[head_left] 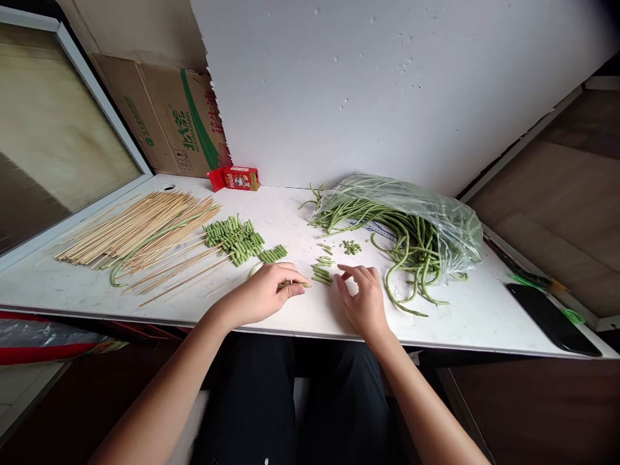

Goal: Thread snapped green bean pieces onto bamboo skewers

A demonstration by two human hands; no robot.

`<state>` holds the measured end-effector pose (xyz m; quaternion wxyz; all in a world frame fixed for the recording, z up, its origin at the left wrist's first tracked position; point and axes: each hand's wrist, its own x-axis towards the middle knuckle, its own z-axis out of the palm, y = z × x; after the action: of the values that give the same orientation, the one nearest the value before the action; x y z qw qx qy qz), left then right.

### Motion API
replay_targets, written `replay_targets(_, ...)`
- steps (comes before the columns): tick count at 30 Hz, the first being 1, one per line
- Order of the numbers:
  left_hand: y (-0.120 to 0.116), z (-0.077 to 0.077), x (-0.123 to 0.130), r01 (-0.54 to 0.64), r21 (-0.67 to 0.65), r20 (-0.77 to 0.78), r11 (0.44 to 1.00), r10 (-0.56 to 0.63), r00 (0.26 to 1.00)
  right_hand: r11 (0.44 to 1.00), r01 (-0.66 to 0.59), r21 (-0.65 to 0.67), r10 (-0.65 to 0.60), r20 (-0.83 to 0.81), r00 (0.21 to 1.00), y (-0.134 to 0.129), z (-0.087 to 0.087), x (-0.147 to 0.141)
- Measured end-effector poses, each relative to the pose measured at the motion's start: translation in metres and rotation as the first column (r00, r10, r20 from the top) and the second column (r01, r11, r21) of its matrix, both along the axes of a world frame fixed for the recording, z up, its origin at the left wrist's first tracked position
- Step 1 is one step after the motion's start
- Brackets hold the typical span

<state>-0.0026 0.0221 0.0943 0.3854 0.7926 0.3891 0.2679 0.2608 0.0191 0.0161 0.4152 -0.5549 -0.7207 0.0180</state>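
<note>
My left hand (271,292) is closed around a green bean (301,285), whose end pokes out between thumb and fingers. My right hand (362,297) is raised just over the white table with fingers apart and nothing visible in them. Between the hands lies a short row of cut bean pieces (322,274). A small heap of bean ends (351,247) sits beyond the right hand. Past the left hand are bean pieces threaded on skewers (235,239), laid side by side. A large pile of bare bamboo skewers (130,229) spreads to the left, with one long bean across it.
Long green beans (421,242) spill from a clear plastic bag (465,232) at the right. A black phone (555,320) lies near the right front edge. At the back stand a small red box (242,178) and a cardboard box (167,123) against the white wall panel (368,84).
</note>
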Motion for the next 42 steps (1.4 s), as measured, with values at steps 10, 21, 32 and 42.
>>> replay_targets(10, 0.0, -0.007, 0.007, -0.006, -0.033, 0.057, 0.999, 0.008, 0.998, 0.947, -0.282, -0.156, 0.196, -0.414, 0.889, -0.022, 0.03, -0.011)
replay_targets(21, -0.006, -0.013, 0.018, 0.028, -0.251, 0.248, 0.967, 0.036, 0.968, 0.904, -0.427, 0.014, 0.403, -0.36, 0.841, -0.028, 0.031, -0.022)
replay_targets(32, -0.005, 0.002, 0.012, -0.048, 0.017, 0.119, 0.999, 0.045, 0.992, 0.933, -0.36, -0.005, 0.34, -0.318, 0.885, -0.033, 0.035, -0.024)
replay_targets(42, -0.01, 0.001, 0.017, 0.081, 0.011, -0.035, 0.997, -0.081, 0.996, 0.889, -0.458, -0.022, 0.432, -0.295, 0.852, -0.039, 0.043, -0.026)
